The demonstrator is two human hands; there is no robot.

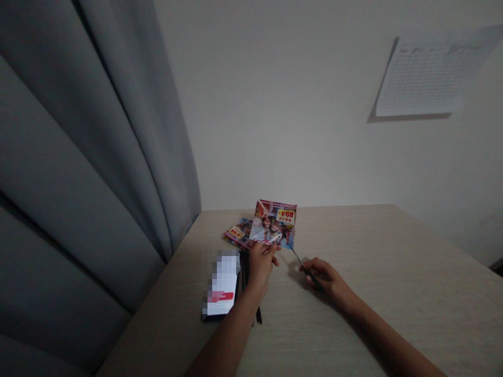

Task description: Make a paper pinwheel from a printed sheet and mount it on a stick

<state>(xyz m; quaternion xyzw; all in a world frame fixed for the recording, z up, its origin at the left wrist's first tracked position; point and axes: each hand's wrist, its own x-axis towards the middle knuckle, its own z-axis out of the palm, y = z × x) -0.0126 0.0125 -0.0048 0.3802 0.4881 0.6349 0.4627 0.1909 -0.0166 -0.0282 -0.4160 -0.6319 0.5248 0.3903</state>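
Observation:
My left hand [262,262] is closed on the lower edge of a colourful printed flyer [275,222], which shows pictured figures and a yellow price patch that reads upside down. The flyer is raised at a slant, and light glints off its glossy surface. A thin tool [297,256] with a dark handle and slim shaft is gripped in my right hand [324,280]; I cannot tell its exact kind. Its tip reaches the flyer's lower right corner. Partly covered by the held flyer, a second similar flyer [234,234] lies on the table.
A phone [223,283] with a lit, partly blurred screen lies left of my left forearm. Thin dark strips [258,314] show beneath that arm. The pale wooden table [373,246] meets a wall at the back. A grey curtain [118,157] hangs left; a printed sheet [420,78] is on the wall.

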